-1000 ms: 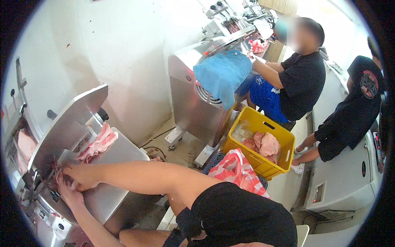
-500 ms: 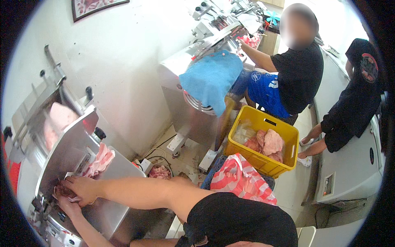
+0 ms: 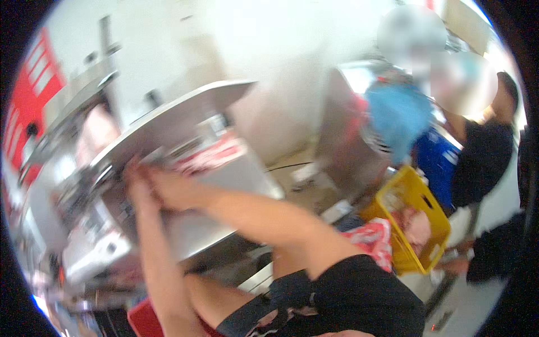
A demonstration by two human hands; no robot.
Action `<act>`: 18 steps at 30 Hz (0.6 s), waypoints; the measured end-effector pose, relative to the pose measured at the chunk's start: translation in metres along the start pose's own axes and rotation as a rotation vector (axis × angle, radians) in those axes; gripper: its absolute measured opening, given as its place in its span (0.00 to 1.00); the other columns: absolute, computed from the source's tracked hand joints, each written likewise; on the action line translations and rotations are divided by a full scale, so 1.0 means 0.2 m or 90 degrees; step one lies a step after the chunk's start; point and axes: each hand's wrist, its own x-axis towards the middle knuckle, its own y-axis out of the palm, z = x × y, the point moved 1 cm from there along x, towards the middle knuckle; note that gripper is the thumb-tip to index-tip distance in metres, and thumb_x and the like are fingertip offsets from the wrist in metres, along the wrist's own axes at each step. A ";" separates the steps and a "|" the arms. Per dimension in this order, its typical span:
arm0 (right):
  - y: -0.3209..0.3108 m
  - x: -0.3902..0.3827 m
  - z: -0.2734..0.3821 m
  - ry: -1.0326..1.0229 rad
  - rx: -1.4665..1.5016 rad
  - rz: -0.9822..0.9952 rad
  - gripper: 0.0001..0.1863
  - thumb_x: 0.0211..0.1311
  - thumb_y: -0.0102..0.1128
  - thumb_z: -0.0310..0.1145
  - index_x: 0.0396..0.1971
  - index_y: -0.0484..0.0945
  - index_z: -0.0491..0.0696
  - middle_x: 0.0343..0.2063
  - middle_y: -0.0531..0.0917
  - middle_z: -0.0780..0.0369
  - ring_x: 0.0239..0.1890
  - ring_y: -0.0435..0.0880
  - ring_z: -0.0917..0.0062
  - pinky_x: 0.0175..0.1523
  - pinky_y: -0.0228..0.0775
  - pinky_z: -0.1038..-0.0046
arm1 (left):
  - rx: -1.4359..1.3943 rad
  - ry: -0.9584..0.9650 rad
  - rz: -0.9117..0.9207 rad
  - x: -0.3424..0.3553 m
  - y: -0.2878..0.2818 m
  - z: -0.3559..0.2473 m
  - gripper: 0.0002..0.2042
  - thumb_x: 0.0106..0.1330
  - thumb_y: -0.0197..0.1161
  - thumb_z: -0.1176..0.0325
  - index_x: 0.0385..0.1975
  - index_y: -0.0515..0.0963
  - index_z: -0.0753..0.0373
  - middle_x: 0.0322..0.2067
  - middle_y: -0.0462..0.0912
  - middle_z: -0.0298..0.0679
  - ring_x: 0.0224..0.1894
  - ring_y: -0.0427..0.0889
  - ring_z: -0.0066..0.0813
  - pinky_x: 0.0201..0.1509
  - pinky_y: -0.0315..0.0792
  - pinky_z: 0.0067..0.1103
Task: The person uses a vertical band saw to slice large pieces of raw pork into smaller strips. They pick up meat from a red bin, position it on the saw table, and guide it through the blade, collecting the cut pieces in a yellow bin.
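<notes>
And the view swings round, blurring everything and bringing the curved metal plate [image 3: 179, 121] nearer the middle, yet our left hand [image 3: 139, 188] and right hand [image 3: 168, 190] stay together at its lower end: we judge the work there unbroken. Our fingers [image 3: 133, 168] bunch close; we can't tell whether they grip anything. Beside them, soft, streaky pink-and-white meat slices [image 3: 209, 159] lie on the smooth, flat steel tabletop [image 3: 250, 181].

Far side, the slicer's curved steel plate [image 3: 179, 109] walls off left hand [image 3: 136, 181] and right hand [image 3: 168, 188]; sliced meat [image 3: 212, 157] crowds the right; steel tray [image 3: 195, 230] lies open between forearms!
</notes>
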 end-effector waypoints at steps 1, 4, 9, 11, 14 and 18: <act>-0.04 -0.03 0.01 0.041 0.020 0.011 0.35 0.57 0.60 0.31 0.64 0.60 0.36 0.61 0.69 0.43 0.64 0.68 0.50 0.70 0.57 0.59 | 0.029 -0.007 -0.022 -0.02 0.05 0.00 0.19 0.69 0.59 0.53 0.53 0.76 0.57 0.46 0.78 0.33 0.46 0.75 0.28 0.51 0.72 0.27; -0.14 -0.10 0.06 0.048 -0.155 0.002 0.27 0.59 0.61 0.33 0.59 0.69 0.42 0.61 0.69 0.45 0.57 0.75 0.50 0.61 0.67 0.54 | -0.048 0.052 -0.002 -0.10 0.17 -0.04 0.21 0.58 0.73 0.57 0.49 0.78 0.55 0.39 0.79 0.29 0.35 0.75 0.22 0.40 0.70 0.24; -0.39 -0.13 0.14 0.202 -0.238 0.049 0.18 0.61 0.60 0.37 0.48 0.79 0.44 0.31 0.85 0.50 0.39 0.85 0.53 0.47 0.75 0.58 | -0.134 -0.127 0.078 -0.15 0.16 -0.10 0.24 0.55 0.76 0.64 0.51 0.73 0.55 0.31 0.76 0.30 0.28 0.76 0.24 0.33 0.70 0.22; -0.57 -0.14 0.09 0.218 -0.135 0.001 0.17 0.60 0.60 0.39 0.46 0.81 0.45 0.33 0.86 0.51 0.36 0.85 0.54 0.44 0.76 0.61 | -0.173 -0.162 0.095 -0.15 0.16 -0.08 0.26 0.56 0.75 0.68 0.53 0.70 0.55 0.30 0.76 0.32 0.29 0.76 0.25 0.32 0.71 0.22; -0.70 -0.18 -0.07 0.383 -0.264 0.005 0.18 0.60 0.63 0.40 0.47 0.80 0.47 0.43 0.83 0.54 0.45 0.82 0.58 0.50 0.72 0.61 | -0.173 -0.054 0.145 -0.14 0.15 -0.06 0.26 0.58 0.72 0.74 0.54 0.66 0.55 0.31 0.78 0.33 0.31 0.79 0.26 0.32 0.72 0.21; -0.62 -0.28 -0.14 0.277 -0.603 -0.172 0.19 0.57 0.65 0.39 0.49 0.80 0.49 0.51 0.77 0.57 0.55 0.74 0.58 0.58 0.66 0.58 | -0.287 -0.086 0.019 -0.13 0.14 -0.07 0.21 0.60 0.68 0.77 0.51 0.70 0.57 0.37 0.81 0.36 0.39 0.82 0.28 0.39 0.75 0.21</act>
